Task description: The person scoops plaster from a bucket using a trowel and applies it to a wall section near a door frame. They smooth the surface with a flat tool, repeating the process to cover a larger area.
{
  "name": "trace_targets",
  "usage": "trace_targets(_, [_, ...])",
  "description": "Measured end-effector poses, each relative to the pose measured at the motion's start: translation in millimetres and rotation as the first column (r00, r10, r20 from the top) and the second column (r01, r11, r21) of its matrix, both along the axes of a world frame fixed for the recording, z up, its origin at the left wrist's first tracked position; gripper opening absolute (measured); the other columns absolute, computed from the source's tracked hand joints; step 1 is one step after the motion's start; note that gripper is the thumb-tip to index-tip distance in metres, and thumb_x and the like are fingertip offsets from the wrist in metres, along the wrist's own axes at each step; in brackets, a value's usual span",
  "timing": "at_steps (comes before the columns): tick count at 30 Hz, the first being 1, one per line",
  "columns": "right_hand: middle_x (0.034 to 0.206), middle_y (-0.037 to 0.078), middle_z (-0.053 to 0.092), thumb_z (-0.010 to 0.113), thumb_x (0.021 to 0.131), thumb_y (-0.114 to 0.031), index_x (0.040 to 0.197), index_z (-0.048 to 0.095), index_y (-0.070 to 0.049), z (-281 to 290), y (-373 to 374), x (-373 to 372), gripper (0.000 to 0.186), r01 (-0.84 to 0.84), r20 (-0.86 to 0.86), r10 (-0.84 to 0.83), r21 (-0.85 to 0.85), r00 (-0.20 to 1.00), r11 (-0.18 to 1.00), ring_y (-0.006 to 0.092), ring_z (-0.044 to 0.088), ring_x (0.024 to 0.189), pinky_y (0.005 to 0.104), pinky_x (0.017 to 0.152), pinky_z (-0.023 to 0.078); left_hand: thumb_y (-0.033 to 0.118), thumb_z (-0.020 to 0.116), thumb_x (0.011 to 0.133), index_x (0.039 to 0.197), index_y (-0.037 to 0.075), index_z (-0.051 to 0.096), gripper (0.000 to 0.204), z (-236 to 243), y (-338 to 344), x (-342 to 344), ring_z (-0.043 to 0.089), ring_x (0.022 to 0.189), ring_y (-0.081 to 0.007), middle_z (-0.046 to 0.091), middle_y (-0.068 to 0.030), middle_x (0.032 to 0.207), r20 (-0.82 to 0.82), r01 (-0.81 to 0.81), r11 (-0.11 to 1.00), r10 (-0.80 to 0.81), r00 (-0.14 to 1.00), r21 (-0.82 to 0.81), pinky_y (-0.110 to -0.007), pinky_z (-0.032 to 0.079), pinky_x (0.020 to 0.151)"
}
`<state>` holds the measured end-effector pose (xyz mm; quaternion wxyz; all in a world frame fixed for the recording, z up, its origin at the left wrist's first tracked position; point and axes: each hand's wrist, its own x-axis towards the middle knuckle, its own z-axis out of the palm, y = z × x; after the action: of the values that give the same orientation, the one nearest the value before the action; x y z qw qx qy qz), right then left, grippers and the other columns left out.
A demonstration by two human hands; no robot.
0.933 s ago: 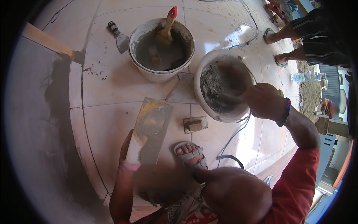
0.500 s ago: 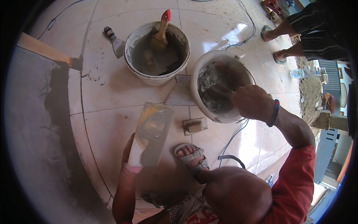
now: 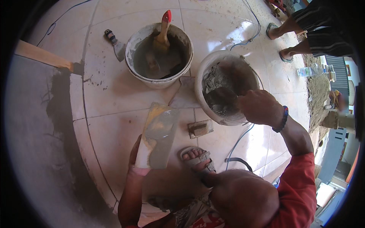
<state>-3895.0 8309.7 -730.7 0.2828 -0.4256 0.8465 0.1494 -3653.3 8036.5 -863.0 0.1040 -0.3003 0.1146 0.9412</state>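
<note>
Two buckets stand on the tiled floor [image 3: 102, 129]. The mortar bucket [image 3: 199, 85], pale and holding grey mortar, is the landmark. At its right rim, the right hand [image 3: 259, 109] is closed around the handle of one trowel [image 3: 222, 96], whose dark blade dips into the mortar. Left of that bucket and nearer the person, the left hand [image 3: 136, 154] grips one rectangular board [image 3: 161, 138] by its white end; its fingers are partly hidden behind it.

Just left of the mortar bucket, a second bucket [image 3: 159, 84] holds murky water and one red-tipped paintbrush [image 3: 162, 41]. Farther left lies one putty knife [image 3: 115, 45]. On the near side is one small hand float [image 3: 200, 129]. One flat slab [image 3: 184, 95] touches its left side. Well to its right stand a bystander's two sandalled feet [image 3: 286, 55], near one clear plastic bottle [image 3: 308, 72], its markings too small to read. The red shirt [image 3: 300, 186] has partly hidden pale print.
</note>
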Motion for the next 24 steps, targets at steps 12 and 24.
trace_targets(12, [0.07,0.008,0.066,0.059,0.084,-0.018,0.095,0.068,-0.008,1.3,39.9,-24.8,0.018,-0.237,0.035,0.267,-0.36,0.963,0.903,0.0255,0.065,0.063,0.0351,0.056,0.053,0.03,0.053,0.093,0.123,0.003,0.045,0.041,-6.0,24.4,-24.0,0.054,0.107,-0.0181,0.054,-0.0077,0.118,-0.179,0.004,0.994,-0.023,0.984,-0.106,-0.035,0.046,0.094])
trace_targets(24, [0.065,0.004,0.055,0.058,0.084,-0.044,0.092,0.063,0.004,41.8,70.9,35.0,0.049,0.871,0.717,-0.498,-0.358,0.488,0.337,0.0105,0.053,0.054,0.0242,0.049,0.041,0.026,0.07,0.081,0.139,0.0,0.031,0.075,20.7,51.6,-61.0,0.049,0.119,-0.0219,0.048,-0.0096,0.13,-0.431,-0.024,0.998,0.043,0.901,0.051,-0.039,0.04,0.101])
